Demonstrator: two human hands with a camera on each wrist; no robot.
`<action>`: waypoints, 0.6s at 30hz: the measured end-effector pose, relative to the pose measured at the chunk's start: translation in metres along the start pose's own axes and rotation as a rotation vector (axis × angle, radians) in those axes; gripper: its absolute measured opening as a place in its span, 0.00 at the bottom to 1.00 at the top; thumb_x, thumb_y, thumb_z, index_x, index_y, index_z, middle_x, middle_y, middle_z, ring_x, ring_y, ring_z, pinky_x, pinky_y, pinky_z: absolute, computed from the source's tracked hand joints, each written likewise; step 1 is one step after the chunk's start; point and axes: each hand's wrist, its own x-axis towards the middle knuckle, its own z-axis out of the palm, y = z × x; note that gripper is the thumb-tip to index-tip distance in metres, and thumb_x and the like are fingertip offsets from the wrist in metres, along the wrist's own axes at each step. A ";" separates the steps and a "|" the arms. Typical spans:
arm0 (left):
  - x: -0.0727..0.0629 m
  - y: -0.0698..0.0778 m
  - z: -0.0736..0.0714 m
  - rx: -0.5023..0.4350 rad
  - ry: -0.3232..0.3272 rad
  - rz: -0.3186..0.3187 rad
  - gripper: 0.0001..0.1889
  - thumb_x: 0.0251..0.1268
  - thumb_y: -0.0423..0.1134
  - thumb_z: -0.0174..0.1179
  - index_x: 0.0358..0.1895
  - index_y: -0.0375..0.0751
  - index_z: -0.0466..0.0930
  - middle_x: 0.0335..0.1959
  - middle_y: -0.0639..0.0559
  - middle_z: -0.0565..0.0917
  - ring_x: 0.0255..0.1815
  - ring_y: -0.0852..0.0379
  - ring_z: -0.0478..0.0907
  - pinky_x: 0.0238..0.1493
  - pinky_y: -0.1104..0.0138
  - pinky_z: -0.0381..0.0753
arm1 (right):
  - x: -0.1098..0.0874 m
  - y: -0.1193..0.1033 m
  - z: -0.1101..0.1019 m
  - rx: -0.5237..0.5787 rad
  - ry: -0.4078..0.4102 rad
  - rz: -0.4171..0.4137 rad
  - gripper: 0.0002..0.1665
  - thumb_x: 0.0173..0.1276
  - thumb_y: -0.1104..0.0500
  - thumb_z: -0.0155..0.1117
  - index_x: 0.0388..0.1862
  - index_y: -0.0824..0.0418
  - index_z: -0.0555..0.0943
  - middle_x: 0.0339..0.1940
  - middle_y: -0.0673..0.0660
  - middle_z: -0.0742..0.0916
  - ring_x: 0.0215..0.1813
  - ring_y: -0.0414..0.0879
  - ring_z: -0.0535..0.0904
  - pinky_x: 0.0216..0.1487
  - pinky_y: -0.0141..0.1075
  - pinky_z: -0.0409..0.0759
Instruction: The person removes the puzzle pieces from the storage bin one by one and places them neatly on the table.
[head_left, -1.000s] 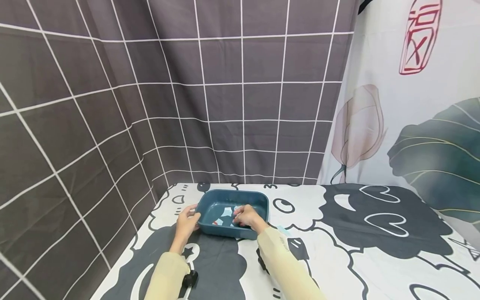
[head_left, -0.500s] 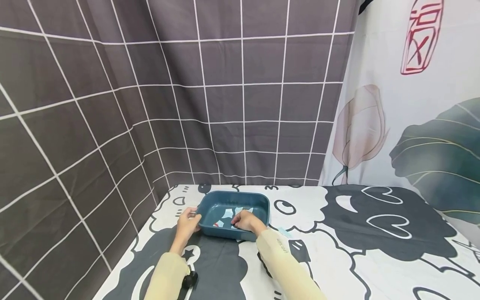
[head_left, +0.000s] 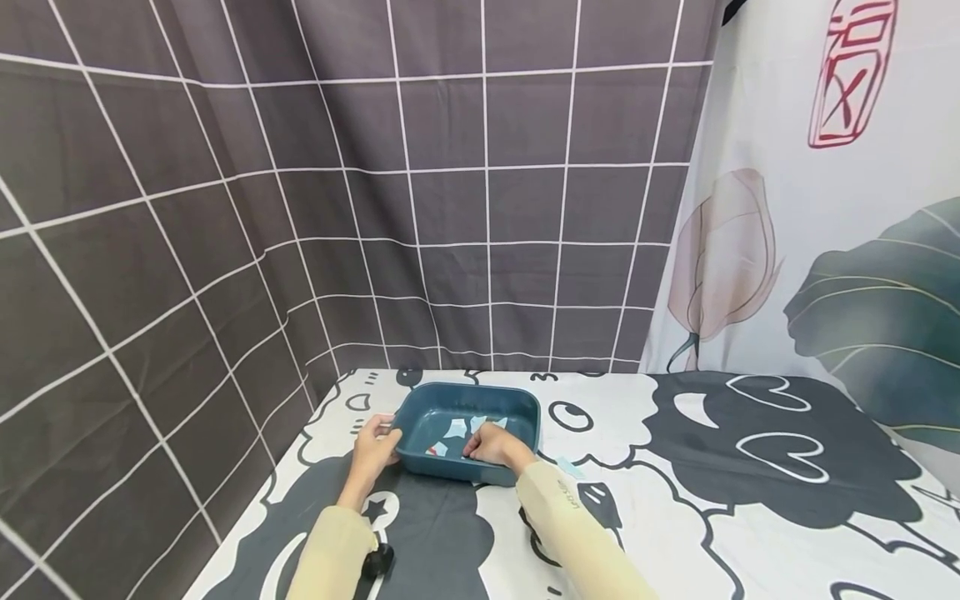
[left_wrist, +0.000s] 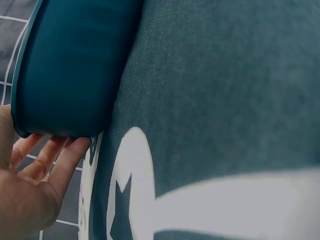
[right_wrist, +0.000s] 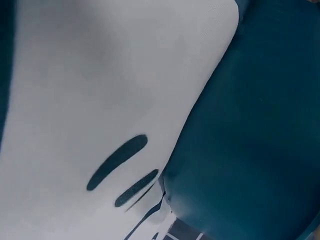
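A dark teal rectangular basin [head_left: 442,467] sits on the patterned cloth. My left hand [head_left: 372,450] grips its left end, thumb at the rim; in the left wrist view the fingers [left_wrist: 67,162] lie against the end wall's underside. Inside the basin, my right hand [head_left: 497,443] has curled fingers pointing down at the floor, where a sliver of a light-blue scrap shows at the fingertips. Around it lie several light-blue scraps [head_left: 455,428], and one scrap [head_left: 437,449] carries a red patch. The right wrist view shows the basin's outer wall [right_wrist: 245,130] but no hand.
Another light-blue scrap [head_left: 570,467] lies on the cloth right of the basin. A black-and-white cartoon cloth [head_left: 757,550] covers the table. Behind hangs a grey gridded curtain [head_left: 525,208], with a white floral curtain [head_left: 757,317] at the right.
My right hand has shifted slightly down and toward the near side inside the basin, exposing scraps behind it. My left hand keeps its hold on the left end.
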 end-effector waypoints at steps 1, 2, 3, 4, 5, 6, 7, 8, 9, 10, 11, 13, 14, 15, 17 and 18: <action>0.000 0.000 0.000 0.000 0.000 -0.001 0.20 0.63 0.31 0.52 0.59 0.29 0.73 0.48 0.31 0.78 0.33 0.54 0.83 0.37 0.60 0.90 | 0.000 0.000 -0.001 0.006 -0.006 0.003 0.09 0.62 0.72 0.61 0.36 0.68 0.87 0.36 0.61 0.90 0.44 0.48 0.85 0.48 0.35 0.84; 0.000 0.001 0.001 0.000 0.000 -0.002 0.21 0.63 0.31 0.52 0.60 0.30 0.73 0.48 0.31 0.78 0.32 0.54 0.83 0.37 0.60 0.90 | 0.000 0.000 0.000 0.007 -0.012 0.008 0.09 0.62 0.72 0.61 0.36 0.68 0.87 0.36 0.62 0.90 0.45 0.50 0.85 0.49 0.37 0.85; 0.000 0.001 0.001 -0.002 0.001 -0.005 0.22 0.63 0.31 0.52 0.61 0.31 0.73 0.48 0.30 0.78 0.31 0.55 0.83 0.37 0.60 0.90 | 0.000 0.000 -0.001 0.010 -0.015 0.009 0.09 0.62 0.72 0.61 0.36 0.68 0.87 0.36 0.62 0.90 0.45 0.51 0.85 0.50 0.38 0.85; 0.000 0.002 0.001 -0.005 0.001 -0.007 0.22 0.63 0.31 0.52 0.62 0.32 0.72 0.48 0.31 0.78 0.30 0.57 0.82 0.37 0.60 0.90 | 0.000 0.000 -0.001 0.011 -0.019 0.010 0.09 0.62 0.72 0.61 0.36 0.68 0.87 0.36 0.62 0.90 0.46 0.51 0.85 0.50 0.38 0.85; 0.000 0.002 0.001 -0.009 0.001 -0.007 0.23 0.63 0.30 0.52 0.63 0.32 0.72 0.48 0.31 0.78 0.28 0.58 0.82 0.36 0.60 0.90 | -0.001 0.000 -0.001 0.009 -0.024 0.010 0.09 0.62 0.72 0.61 0.36 0.68 0.87 0.37 0.62 0.90 0.46 0.51 0.85 0.51 0.38 0.85; 0.000 0.002 0.001 -0.014 0.003 -0.009 0.23 0.63 0.30 0.52 0.64 0.33 0.72 0.48 0.31 0.78 0.27 0.59 0.81 0.36 0.60 0.90 | -0.001 0.000 -0.002 0.006 -0.027 0.006 0.09 0.62 0.72 0.61 0.37 0.68 0.87 0.37 0.61 0.90 0.46 0.51 0.85 0.51 0.37 0.85; 0.000 0.002 0.001 -0.016 0.004 -0.008 0.24 0.63 0.30 0.52 0.64 0.34 0.72 0.48 0.31 0.78 0.26 0.59 0.81 0.36 0.60 0.90 | -0.001 0.000 -0.002 0.010 -0.032 0.006 0.09 0.62 0.72 0.61 0.37 0.68 0.87 0.37 0.61 0.90 0.46 0.51 0.85 0.51 0.38 0.85; 0.000 0.003 0.001 -0.018 0.005 -0.008 0.24 0.63 0.30 0.52 0.65 0.35 0.72 0.48 0.30 0.78 0.26 0.60 0.81 0.36 0.61 0.90 | -0.001 0.000 -0.003 0.018 -0.035 0.007 0.09 0.61 0.72 0.61 0.37 0.68 0.87 0.37 0.61 0.90 0.46 0.50 0.85 0.51 0.38 0.84; 0.001 0.003 0.002 -0.021 0.006 -0.009 0.25 0.63 0.30 0.52 0.65 0.36 0.72 0.49 0.30 0.78 0.26 0.60 0.80 0.36 0.61 0.90 | -0.002 0.000 -0.004 0.028 -0.042 0.010 0.09 0.61 0.72 0.62 0.37 0.68 0.87 0.37 0.61 0.90 0.46 0.50 0.84 0.52 0.38 0.84; 0.001 0.002 0.002 -0.019 0.006 -0.010 0.25 0.63 0.30 0.52 0.65 0.36 0.72 0.49 0.30 0.78 0.26 0.59 0.81 0.36 0.61 0.90 | -0.002 0.000 -0.004 0.037 -0.049 0.014 0.09 0.61 0.71 0.62 0.37 0.68 0.87 0.37 0.61 0.90 0.46 0.50 0.84 0.52 0.38 0.84; 0.001 0.002 0.002 -0.018 0.006 -0.011 0.25 0.63 0.30 0.52 0.66 0.37 0.72 0.49 0.30 0.78 0.27 0.59 0.81 0.36 0.61 0.90 | -0.002 0.000 -0.004 0.048 -0.058 0.018 0.09 0.61 0.71 0.63 0.37 0.67 0.87 0.38 0.61 0.90 0.47 0.50 0.84 0.52 0.38 0.84; 0.001 0.002 0.002 -0.011 0.003 -0.013 0.26 0.63 0.30 0.52 0.66 0.37 0.71 0.50 0.30 0.78 0.29 0.58 0.82 0.37 0.60 0.90 | -0.002 0.001 -0.005 0.076 -0.079 0.030 0.08 0.61 0.70 0.63 0.38 0.67 0.87 0.38 0.61 0.90 0.47 0.49 0.84 0.53 0.38 0.84; 0.001 0.002 0.002 -0.011 0.001 -0.018 0.26 0.63 0.30 0.52 0.66 0.38 0.71 0.51 0.30 0.78 0.30 0.58 0.82 0.38 0.60 0.90 | -0.002 0.002 -0.005 0.084 -0.088 0.032 0.09 0.61 0.69 0.64 0.38 0.67 0.87 0.38 0.61 0.90 0.47 0.49 0.84 0.53 0.38 0.84; 0.001 0.001 0.002 -0.006 0.000 -0.018 0.26 0.63 0.30 0.51 0.66 0.38 0.71 0.51 0.30 0.78 0.30 0.57 0.82 0.38 0.60 0.90 | -0.002 0.002 -0.005 0.089 -0.097 0.036 0.09 0.61 0.69 0.64 0.39 0.67 0.87 0.39 0.60 0.90 0.47 0.48 0.84 0.52 0.37 0.84; 0.001 0.001 0.002 -0.003 -0.002 -0.019 0.26 0.63 0.30 0.51 0.66 0.37 0.71 0.51 0.30 0.78 0.31 0.56 0.83 0.39 0.59 0.90 | -0.002 0.003 -0.004 0.104 -0.108 0.040 0.09 0.62 0.69 0.63 0.39 0.67 0.87 0.40 0.60 0.90 0.46 0.47 0.83 0.50 0.34 0.83; 0.000 0.001 0.001 -0.001 -0.002 -0.019 0.26 0.63 0.30 0.51 0.66 0.37 0.71 0.51 0.29 0.78 0.31 0.56 0.83 0.39 0.59 0.90 | -0.001 0.003 -0.004 0.110 -0.111 0.041 0.09 0.62 0.69 0.63 0.40 0.68 0.87 0.40 0.61 0.90 0.46 0.46 0.83 0.48 0.33 0.82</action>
